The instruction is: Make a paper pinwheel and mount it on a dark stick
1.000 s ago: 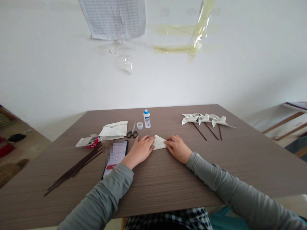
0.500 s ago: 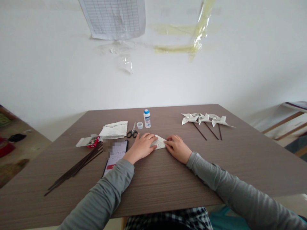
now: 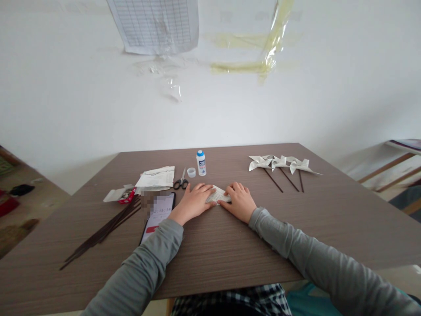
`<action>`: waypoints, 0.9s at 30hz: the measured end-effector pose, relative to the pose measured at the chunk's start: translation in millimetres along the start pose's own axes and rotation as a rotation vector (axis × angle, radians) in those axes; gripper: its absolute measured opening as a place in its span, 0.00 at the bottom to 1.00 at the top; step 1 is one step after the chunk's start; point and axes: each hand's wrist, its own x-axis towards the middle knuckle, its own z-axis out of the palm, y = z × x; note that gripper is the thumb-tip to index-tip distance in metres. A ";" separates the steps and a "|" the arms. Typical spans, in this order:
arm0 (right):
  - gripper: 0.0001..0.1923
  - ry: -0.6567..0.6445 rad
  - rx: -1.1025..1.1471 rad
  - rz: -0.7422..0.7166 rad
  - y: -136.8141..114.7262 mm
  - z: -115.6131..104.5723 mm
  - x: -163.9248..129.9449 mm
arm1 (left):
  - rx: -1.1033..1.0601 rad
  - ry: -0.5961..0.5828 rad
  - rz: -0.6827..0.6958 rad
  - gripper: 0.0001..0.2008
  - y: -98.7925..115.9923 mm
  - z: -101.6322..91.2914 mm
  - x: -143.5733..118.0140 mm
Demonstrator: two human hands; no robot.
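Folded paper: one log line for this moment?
left hand: flat on folded paper | right hand: pressing paper | scissors, glue bottle: untouched

The phone (image 3: 158, 214), just left of the left hand (image 3: 193, 202), shows digits like "15:1" on its screen, the last one unclear. Print on the glue bottle (image 3: 201, 163), folded paper (image 3: 217, 195) and wall chart (image 3: 157, 24) is too small to read.

Matt wood-grain table (image 3: 230, 254); printed paper piece (image 3: 219, 195); plastic glue bottle (image 3: 201, 163); glossy phone (image 3: 158, 215)

Home craft table (image 3: 230, 245), pinwheels (image 3: 279, 163)
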 end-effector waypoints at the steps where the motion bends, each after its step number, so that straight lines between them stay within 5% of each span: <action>1: 0.16 -0.010 -0.003 0.006 -0.8 -2.4 -0.4 | -0.006 -0.002 -0.001 0.31 -0.6 0.6 0.3; 27: 0.32 -0.140 0.126 0.125 48.6 -20.6 11.1 | -0.067 0.021 0.019 0.31 -8.8 5.6 -2.1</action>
